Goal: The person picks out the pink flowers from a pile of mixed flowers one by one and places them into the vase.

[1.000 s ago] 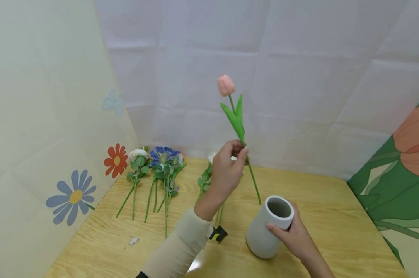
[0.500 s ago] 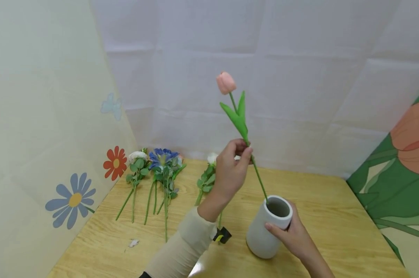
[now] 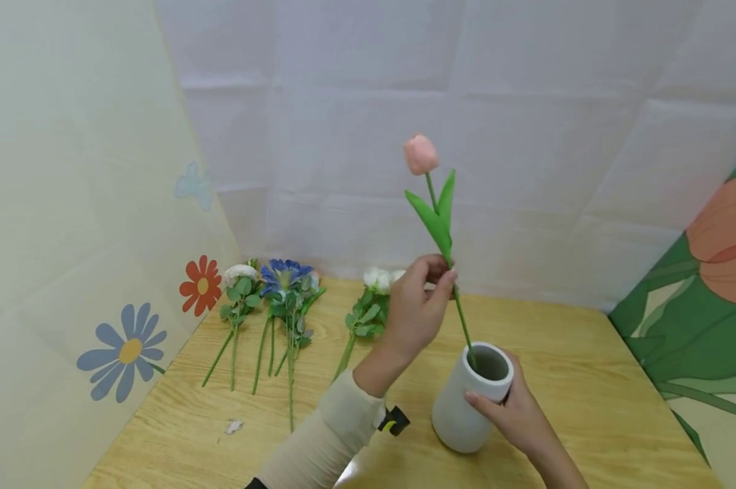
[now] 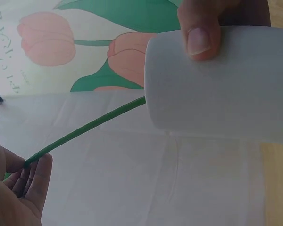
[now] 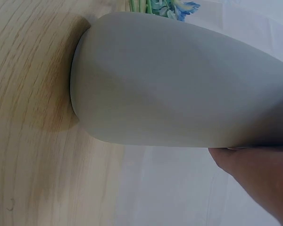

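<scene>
My left hand pinches the green stem of a pink tulip just below its leaves. The flower leans slightly left, and the lower tip of its stem is inside the mouth of a white vase. With thumb and fingers around its upper side, my right hand holds the vase, which tilts a little to the right. In the right wrist view the vase body fills the middle, its base at the tabletop, and part of the right hand shows at the lower right.
On the wooden table, left of the vase, lie white roses, a blue flower among several stems, and another pale rose. A small white scrap lies near the front left. Printed cloth walls stand around the table.
My left hand has moved right and slightly down with the tulip, and its stem tip has gone from beside the rim into the vase. The right hand stays on the vase.
</scene>
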### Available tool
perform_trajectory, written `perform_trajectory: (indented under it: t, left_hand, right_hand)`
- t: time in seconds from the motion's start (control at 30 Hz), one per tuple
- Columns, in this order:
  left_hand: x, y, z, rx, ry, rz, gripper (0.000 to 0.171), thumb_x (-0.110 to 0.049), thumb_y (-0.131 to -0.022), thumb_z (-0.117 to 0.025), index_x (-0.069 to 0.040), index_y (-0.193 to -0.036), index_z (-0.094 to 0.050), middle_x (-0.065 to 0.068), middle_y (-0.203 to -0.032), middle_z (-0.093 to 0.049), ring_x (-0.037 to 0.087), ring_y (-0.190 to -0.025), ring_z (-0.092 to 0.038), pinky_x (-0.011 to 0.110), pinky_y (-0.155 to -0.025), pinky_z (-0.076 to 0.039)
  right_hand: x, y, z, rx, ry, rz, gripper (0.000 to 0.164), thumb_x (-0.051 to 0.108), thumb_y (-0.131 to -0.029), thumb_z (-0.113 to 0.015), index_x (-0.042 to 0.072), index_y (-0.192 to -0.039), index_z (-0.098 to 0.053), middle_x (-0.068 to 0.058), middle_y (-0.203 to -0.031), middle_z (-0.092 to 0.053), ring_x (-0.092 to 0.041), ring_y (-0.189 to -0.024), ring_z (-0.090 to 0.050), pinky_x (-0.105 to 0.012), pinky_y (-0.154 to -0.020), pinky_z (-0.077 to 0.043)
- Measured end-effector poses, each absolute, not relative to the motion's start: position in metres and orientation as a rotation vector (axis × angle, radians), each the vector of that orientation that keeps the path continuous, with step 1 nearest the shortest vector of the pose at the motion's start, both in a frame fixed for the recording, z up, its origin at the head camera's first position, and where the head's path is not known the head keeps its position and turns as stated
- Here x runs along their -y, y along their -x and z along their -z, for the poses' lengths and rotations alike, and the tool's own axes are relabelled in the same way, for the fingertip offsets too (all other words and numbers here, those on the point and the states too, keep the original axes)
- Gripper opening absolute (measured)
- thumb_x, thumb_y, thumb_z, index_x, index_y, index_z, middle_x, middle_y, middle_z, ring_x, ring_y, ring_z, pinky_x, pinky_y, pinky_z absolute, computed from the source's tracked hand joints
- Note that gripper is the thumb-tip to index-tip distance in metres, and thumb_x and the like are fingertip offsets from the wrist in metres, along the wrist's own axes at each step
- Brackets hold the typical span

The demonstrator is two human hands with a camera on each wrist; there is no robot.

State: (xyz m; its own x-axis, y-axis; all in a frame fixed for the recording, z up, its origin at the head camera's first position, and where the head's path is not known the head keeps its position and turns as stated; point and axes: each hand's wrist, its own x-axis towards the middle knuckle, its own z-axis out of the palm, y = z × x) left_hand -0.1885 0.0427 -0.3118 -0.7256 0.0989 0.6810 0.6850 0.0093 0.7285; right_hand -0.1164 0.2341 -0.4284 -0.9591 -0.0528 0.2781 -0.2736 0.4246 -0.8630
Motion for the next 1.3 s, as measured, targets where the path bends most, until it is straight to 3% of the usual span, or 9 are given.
perform_trajectory:
  t: [0.2,0.4,0.6,0.83,1.3]
  left_hand:
    - [-0.045,0.188,0.317,1.882,0.849,1.726,0.016,-0.006,-0.101,-0.060,0.005,-0.113,-0.063,0.016,-0.096,-0.069,0.019,-0.084,-0.068,0.019,-0.069,-0.058]
    - [-0.046,0.184,0.322,1.947,0.878,1.680,0.016,-0.007,-0.102,-0.060,0.004,-0.113,-0.063,0.016,-0.099,-0.069,0.016,-0.089,-0.067,0.016,-0.071,-0.057]
    - [-0.048,0.180,0.331,2.029,0.908,1.496,0.015,-0.010,-0.102,-0.061,0.000,-0.113,-0.064,0.008,-0.099,-0.069,0.007,-0.089,-0.065,0.010,-0.070,-0.053]
    - [-0.051,0.176,0.338,2.076,0.956,1.472,0.016,-0.009,-0.101,-0.062,0.000,-0.113,-0.064,0.010,-0.100,-0.069,0.010,-0.090,-0.066,0.009,-0.071,-0.051]
    - [-0.053,0.173,0.356,2.126,1.089,1.359,0.014,-0.008,-0.100,-0.063,-0.002,-0.112,-0.064,0.005,-0.098,-0.070,0.000,-0.088,-0.064,0.005,-0.069,-0.049]
  right_hand:
    - [-0.233,0.117,0.427,2.464,-0.300,-1.552,0.078,-0.001,-0.084,-0.078,0.002,-0.146,-0.030,-0.003,-0.122,-0.053,0.001,-0.103,-0.056,-0.021,-0.084,-0.049]
    - [-0.233,0.117,0.429,2.454,-0.298,-1.541,0.079,-0.002,-0.083,-0.078,0.001,-0.146,-0.030,-0.010,-0.122,-0.055,0.002,-0.102,-0.056,-0.020,-0.084,-0.049]
    - [-0.234,0.117,0.428,2.480,-0.281,-1.550,0.080,0.000,-0.085,-0.077,0.002,-0.148,-0.028,-0.015,-0.127,-0.054,0.002,-0.103,-0.055,-0.020,-0.085,-0.049]
    - [-0.234,0.117,0.428,2.477,-0.278,-1.545,0.080,-0.002,-0.085,-0.077,0.001,-0.148,-0.028,-0.014,-0.126,-0.054,0.003,-0.103,-0.055,-0.020,-0.085,-0.048]
    - [-0.233,0.116,0.429,2.445,-0.319,-1.549,0.079,-0.003,-0.085,-0.076,0.001,-0.147,-0.028,-0.013,-0.127,-0.054,0.004,-0.105,-0.054,-0.018,-0.085,-0.048]
